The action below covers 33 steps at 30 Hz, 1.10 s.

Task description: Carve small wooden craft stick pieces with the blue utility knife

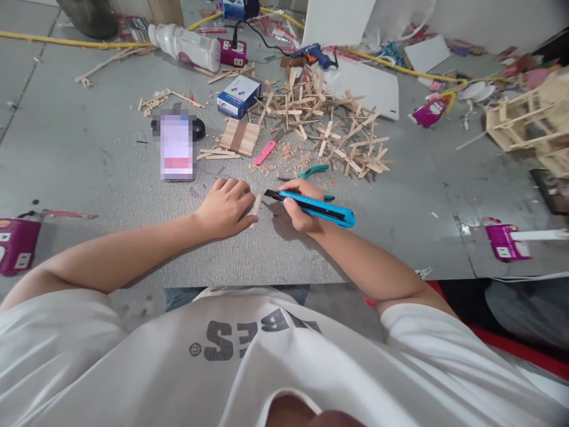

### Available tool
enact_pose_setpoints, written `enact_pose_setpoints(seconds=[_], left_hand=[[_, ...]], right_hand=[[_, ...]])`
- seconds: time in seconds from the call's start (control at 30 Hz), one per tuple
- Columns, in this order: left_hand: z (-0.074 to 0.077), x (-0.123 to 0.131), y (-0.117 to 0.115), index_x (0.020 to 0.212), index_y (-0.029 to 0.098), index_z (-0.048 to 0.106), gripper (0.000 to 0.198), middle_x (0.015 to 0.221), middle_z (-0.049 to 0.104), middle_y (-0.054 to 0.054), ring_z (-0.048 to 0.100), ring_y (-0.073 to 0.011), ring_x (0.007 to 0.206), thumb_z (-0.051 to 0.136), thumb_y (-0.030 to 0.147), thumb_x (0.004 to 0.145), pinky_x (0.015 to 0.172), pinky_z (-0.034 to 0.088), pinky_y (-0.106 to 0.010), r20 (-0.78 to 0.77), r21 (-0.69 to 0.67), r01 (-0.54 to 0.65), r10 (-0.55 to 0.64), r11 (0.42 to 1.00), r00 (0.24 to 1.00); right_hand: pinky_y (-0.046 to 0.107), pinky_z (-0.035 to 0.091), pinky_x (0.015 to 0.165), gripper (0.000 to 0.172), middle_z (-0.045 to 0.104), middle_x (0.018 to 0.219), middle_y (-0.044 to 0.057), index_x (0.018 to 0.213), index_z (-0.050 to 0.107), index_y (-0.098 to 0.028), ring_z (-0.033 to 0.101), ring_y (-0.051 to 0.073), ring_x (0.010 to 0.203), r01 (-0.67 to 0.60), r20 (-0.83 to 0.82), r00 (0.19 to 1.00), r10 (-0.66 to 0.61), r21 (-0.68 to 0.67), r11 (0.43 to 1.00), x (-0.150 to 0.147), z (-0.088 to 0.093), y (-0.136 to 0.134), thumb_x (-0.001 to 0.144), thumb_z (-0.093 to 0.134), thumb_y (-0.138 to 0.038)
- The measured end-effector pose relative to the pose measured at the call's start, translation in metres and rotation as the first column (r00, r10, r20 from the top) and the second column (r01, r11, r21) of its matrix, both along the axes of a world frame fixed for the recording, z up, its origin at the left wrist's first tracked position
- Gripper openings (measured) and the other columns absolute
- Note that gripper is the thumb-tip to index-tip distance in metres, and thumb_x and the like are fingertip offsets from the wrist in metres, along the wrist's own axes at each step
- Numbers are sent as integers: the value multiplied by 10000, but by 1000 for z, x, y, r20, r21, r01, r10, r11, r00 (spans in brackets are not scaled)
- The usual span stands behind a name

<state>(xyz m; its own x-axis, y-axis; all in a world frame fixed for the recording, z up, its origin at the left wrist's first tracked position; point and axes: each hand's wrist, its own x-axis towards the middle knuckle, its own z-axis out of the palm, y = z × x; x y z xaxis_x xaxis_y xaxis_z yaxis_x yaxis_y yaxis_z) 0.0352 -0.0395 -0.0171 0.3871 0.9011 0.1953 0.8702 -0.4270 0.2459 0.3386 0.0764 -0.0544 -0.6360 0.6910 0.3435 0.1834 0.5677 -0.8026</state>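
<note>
My left hand [226, 207] lies on the grey floor mat [133, 178] with its fingers bent, pressing down a short wooden craft stick [256, 205]. My right hand [301, 209] is closed round a blue utility knife [320, 209]. The knife's dark blade tip points left, right next to the stick's upper end. Just behind my right hand lie scissors with green handles [313, 173]. A pile of crossed craft sticks [329, 121] is spread further back.
A phone [176, 147] lies to the left, a slab of glued sticks [240, 137] and a pink stick [265, 152] behind my hands. A blue box [239, 95], a white bottle [186, 46], a blue glue gun [316, 55], white boards [376, 88] and a stick model [528, 121] lie around.
</note>
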Motion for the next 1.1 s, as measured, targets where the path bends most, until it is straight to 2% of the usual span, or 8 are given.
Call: enact_pose_setpoints(seconds=[0.27,0.6,0.7,0.77,0.83,0.97,1.03,1.1], left_hand=[[1,3,1,1550,187,742,620,1662,740,-125,726,-251,1586,835,617,1112,1427,708,-541,14,13,-5,5,1000,1000],[-3,-6,4,1457,173,766,568,1493,797,-101,772,-197,1419,820,629,1122,1318,745,-457,40,-53,-65,67,996,997],[-1,-10,8,1380,176,776,483,1418,787,-89,737,-194,1369,767,598,1145,1295,705,-446,70,-75,-49,55,996,996],[3,-13,10,1264,192,800,358,1349,776,-109,695,-218,1318,634,500,1185,1247,648,-457,101,-89,-38,47,995,994],[6,-13,13,1170,202,814,351,1310,768,-140,661,-253,1286,559,443,1179,1189,598,-480,129,-110,-29,43,994,991],[11,-13,16,1087,200,805,322,1328,777,-158,631,-296,1314,575,417,1143,1156,556,-517,171,-166,-13,41,986,984],[12,-12,16,1080,193,793,324,1306,787,-157,633,-292,1299,547,393,1143,1164,556,-523,195,-193,-9,48,981,980],[14,-12,15,1102,187,786,339,1182,790,-133,651,-260,1225,500,362,1151,1164,563,-503,223,-221,-11,61,975,973]], right_hand=[[464,742,1242,585,780,1518,123,1534,745,-171,778,214,1392,98,-44,994,-97,32,995,-4,6,-2,1158,788,-618],[417,753,1174,556,797,1440,109,1485,757,-165,787,185,1305,93,-60,994,-89,70,993,-10,16,-11,1164,780,-619],[363,748,1090,545,808,1321,85,1414,767,-155,782,148,1184,75,-60,996,-70,94,993,-12,23,-16,1172,762,-643],[320,724,1004,550,808,1188,64,1338,781,-158,760,123,1057,67,-62,996,-60,112,991,-15,30,-19,1182,723,-682],[301,681,902,544,804,1058,59,1252,808,-186,735,124,939,66,-68,996,-58,129,989,-18,36,-21,1182,681,-711],[340,627,767,559,803,940,64,1133,834,-238,722,159,822,58,-70,996,-48,149,987,-21,44,-26,1160,626,-756],[362,630,750,590,794,909,72,1109,831,-242,701,168,773,39,-65,997,-29,158,987,-21,45,-27,1157,584,-776],[380,627,731,605,771,871,80,1095,824,-250,667,172,724,16,-65,998,-5,167,986,-19,44,-28,1158,546,-783]])
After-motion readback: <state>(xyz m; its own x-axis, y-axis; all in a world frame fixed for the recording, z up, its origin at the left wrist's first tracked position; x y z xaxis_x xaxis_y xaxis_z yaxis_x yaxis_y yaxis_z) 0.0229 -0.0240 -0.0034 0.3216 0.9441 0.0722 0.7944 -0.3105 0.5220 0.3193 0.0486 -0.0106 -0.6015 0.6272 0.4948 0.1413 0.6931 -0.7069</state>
